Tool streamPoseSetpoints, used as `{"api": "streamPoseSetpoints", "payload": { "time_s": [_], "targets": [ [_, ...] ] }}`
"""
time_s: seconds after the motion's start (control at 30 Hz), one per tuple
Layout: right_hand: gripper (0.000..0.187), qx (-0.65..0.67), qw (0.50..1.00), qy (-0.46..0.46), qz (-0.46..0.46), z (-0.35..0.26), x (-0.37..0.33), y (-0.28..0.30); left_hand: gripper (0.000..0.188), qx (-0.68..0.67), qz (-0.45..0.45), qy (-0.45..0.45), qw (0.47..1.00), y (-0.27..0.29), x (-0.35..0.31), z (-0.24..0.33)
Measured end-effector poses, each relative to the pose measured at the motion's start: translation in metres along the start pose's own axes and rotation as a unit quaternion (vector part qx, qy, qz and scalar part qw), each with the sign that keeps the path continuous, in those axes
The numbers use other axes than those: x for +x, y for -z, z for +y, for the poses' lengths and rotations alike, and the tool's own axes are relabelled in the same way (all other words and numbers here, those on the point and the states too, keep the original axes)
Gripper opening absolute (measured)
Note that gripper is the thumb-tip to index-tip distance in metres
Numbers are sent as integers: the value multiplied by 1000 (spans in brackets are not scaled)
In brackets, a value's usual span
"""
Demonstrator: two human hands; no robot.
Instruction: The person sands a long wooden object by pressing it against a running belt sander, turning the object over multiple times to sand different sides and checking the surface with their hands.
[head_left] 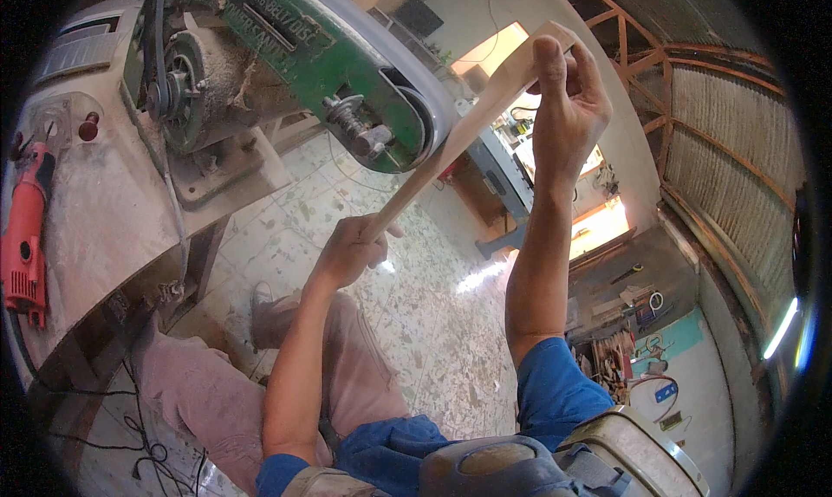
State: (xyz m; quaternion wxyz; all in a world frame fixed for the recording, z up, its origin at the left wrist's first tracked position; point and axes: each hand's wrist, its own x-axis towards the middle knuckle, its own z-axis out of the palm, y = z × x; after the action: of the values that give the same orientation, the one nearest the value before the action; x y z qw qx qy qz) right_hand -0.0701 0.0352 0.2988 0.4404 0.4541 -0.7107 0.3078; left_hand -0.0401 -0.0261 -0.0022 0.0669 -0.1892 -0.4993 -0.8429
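A long, pale wooden piece [464,131] slants up to the right between my hands, narrow at its lower end and wider at the top. My left hand [347,250] is closed around the lower end. With thumb and fingers, my right hand [568,98] grips the upper end. The middle of the wood lies along the rounded nose of a green belt sander [377,120], and it seems to touch the grey belt [368,31]. Motion blur is not visible on the belt, so I cannot tell whether it runs.
A dusty workbench [95,254] on the left carries the sander's motor [204,85] and a red power tool [28,228]. Black cords [147,449] lie tangled on the floor below. A grey machine [503,181] stands beyond the wood. Scraps [607,358] are stacked at the right wall.
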Motion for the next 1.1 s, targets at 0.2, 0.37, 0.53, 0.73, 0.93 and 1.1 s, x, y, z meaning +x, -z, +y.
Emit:
{"api": "streamPoseSetpoints", "payload": {
  "time_s": [0.2, 0.37, 0.53, 0.73, 0.93, 1.1],
  "targets": [
    [52, -31, 999, -13, -10, 1, -22, -6, 55, -17, -15, 40, 999, 2, -8, -13],
    [53, -74, 997, 3, -14, 4, -34, -6, 50, -34, -24, 41, 998, 8, -12, -24],
    [58, -140, 990, 34, 4, -8, -39, -8, 54, -62, -43, 39, 996, 17, -12, -34],
    [60, -188, 979, 72, 3, -4, -36, -3, 62, -63, -52, 46, 996, 17, -12, -35],
    [65, -173, 984, 40, 13, -12, -5, 4, 58, -84, -51, 45, 994, 0, -4, 1],
    [57, -202, 977, 69, 14, -19, -17, -4, 51, -79, -55, 55, 994, 3, -10, -12]
  ]
}}
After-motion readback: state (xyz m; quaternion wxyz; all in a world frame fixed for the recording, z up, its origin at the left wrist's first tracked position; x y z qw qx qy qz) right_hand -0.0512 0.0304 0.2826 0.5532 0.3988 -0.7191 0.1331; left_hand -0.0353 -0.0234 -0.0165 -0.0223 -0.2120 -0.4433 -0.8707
